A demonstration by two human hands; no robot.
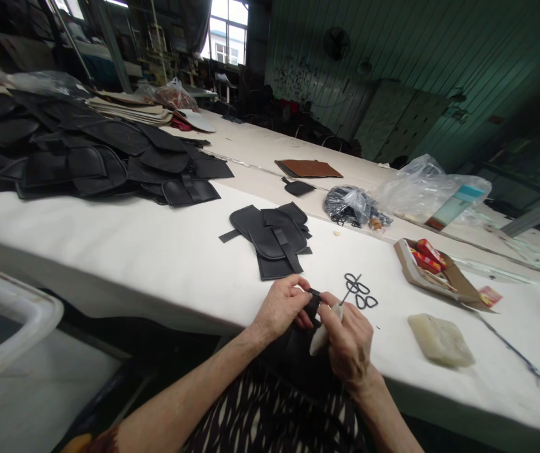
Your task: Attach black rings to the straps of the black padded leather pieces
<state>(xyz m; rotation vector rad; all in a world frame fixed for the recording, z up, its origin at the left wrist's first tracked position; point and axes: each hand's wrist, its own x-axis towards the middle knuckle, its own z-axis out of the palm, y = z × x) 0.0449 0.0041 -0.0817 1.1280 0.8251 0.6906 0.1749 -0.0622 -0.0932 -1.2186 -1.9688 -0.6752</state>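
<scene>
At the table's near edge my left hand (283, 307) pinches the strap end of a black leather piece (298, 352) that hangs down over my lap. My right hand (348, 343) is closed round a pale-handled awl (327, 327), whose thin metal tip points up and away, and it touches the same strap. Just beyond my fingers lie a few black metal rings (360, 290) on the white table (157, 251). A small stack of black leather pieces with straps (272, 239) sits a little farther away.
A big heap of black leather pieces (85, 157) covers the far left. To the right lie a pale wax block (440, 340), a cardboard tray with red packets (433, 267), plastic bags (421, 189) and a brown leather sheet (308, 168). A white tub (10, 314) stands lower left.
</scene>
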